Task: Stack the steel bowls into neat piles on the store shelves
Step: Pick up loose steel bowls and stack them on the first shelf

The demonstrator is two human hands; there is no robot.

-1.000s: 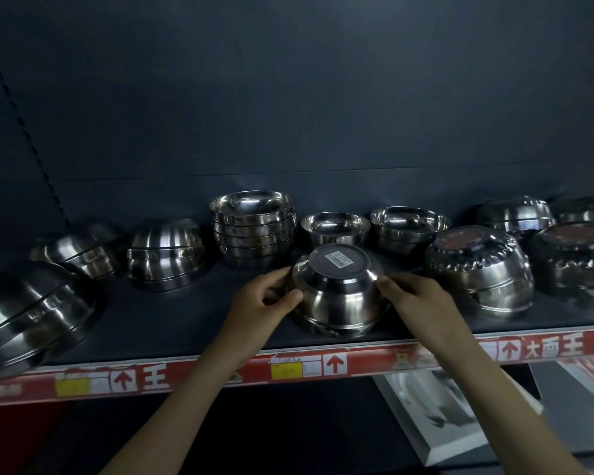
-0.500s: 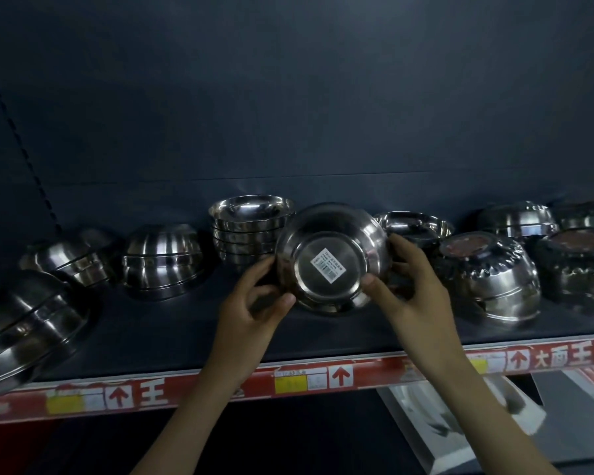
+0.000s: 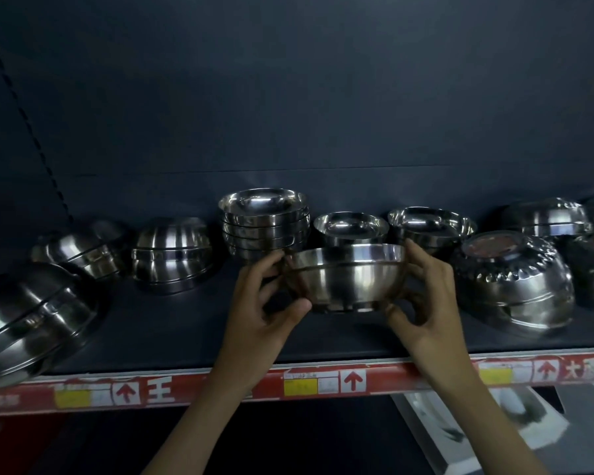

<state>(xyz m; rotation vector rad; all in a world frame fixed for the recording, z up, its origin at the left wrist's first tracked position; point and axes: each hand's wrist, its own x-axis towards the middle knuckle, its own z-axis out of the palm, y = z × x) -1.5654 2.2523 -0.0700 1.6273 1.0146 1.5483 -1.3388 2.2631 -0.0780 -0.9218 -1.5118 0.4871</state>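
Note:
I hold one steel bowl (image 3: 345,275) upright, mouth up, just above the dark shelf (image 3: 172,323). My left hand (image 3: 266,303) grips its left side, thumb under the base. My right hand (image 3: 422,299) grips its right side, fingers at the rim. Behind it stands an upright pile of several bowls (image 3: 264,226), a single upright bowl (image 3: 350,228) and another upright bowl (image 3: 431,226).
Upside-down bowls lie left (image 3: 172,255), (image 3: 79,252) and far left (image 3: 31,320). Patterned upside-down bowls (image 3: 513,279) sit right, with more (image 3: 549,217) behind them. A red price strip (image 3: 323,383) edges the shelf front. A dark back panel rises behind.
The bowl lay upside down on the shelf, was lifted and tipped with its labelled base toward me, and now sits mouth up between both hands.

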